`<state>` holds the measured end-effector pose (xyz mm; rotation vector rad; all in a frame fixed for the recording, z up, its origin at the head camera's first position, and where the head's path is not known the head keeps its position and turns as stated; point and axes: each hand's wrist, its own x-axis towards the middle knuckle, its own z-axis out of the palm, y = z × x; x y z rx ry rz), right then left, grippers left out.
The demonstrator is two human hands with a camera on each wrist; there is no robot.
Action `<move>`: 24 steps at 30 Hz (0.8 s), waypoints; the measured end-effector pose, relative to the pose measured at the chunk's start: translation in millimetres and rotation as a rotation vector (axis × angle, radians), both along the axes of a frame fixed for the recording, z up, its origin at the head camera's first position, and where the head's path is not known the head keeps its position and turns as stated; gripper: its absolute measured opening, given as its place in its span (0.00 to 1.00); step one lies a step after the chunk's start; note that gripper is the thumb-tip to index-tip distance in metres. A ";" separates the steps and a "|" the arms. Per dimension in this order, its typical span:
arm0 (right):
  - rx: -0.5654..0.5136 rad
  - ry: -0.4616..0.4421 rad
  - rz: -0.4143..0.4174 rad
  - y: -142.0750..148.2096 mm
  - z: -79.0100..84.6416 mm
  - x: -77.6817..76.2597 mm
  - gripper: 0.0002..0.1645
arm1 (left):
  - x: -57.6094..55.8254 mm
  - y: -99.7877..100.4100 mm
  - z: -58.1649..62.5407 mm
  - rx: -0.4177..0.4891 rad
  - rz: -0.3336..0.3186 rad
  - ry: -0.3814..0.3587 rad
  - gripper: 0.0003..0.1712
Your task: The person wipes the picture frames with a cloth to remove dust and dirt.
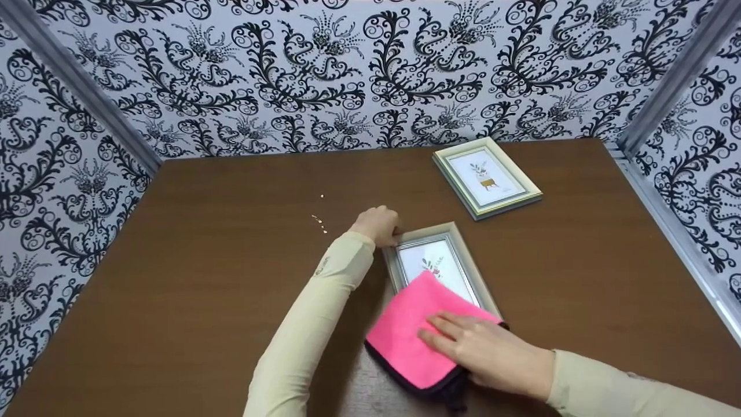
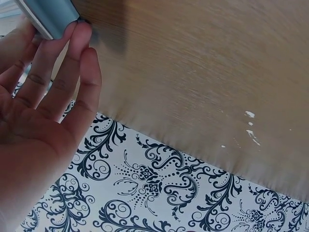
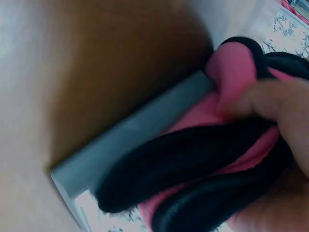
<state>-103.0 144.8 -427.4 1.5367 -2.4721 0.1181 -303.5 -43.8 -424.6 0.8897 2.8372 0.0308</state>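
A picture frame (image 1: 476, 266) with a beige-grey border and a plant print lies tilted on the table. My left hand (image 1: 377, 226) grips its far left corner. In the left wrist view, curled fingers (image 2: 79, 46) hold the frame's grey-blue edge (image 2: 57, 17). Over the frame's near half lies a pink cloth (image 1: 414, 324) with black edging, hiding that part of the print. My right hand (image 1: 483, 347) holds this cloth against the frame, fingers on top. In the right wrist view, the thumb (image 3: 270, 101) presses into black-edged folds.
A second picture frame (image 1: 489, 178), cream with a potted-plant print, lies behind on the right. Small white flecks (image 1: 319, 223) mark the brown table (image 1: 191, 278) left of the left hand. Patterned walls (image 1: 324, 75) with metal corner posts (image 1: 674, 75) enclose the table's back and sides.
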 end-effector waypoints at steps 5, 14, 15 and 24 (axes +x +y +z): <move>0.029 -0.076 -0.004 -10.5 -5.5 -16.5 0.38 | 0.1 0.6 2.4 0.000 0.007 -0.006 0.05; 0.083 -0.153 -0.129 -35.0 -2.2 -64.8 0.40 | 1.4 7.2 7.2 -0.061 0.076 -0.013 0.04; 0.079 -0.167 -0.137 -36.6 -1.2 -69.6 0.39 | 1.2 8.1 7.3 -0.067 0.076 -0.015 0.04; 0.079 -0.169 -0.123 -40.8 1.0 -86.4 0.35 | 0.1 10.5 8.1 -0.094 0.079 -0.007 0.05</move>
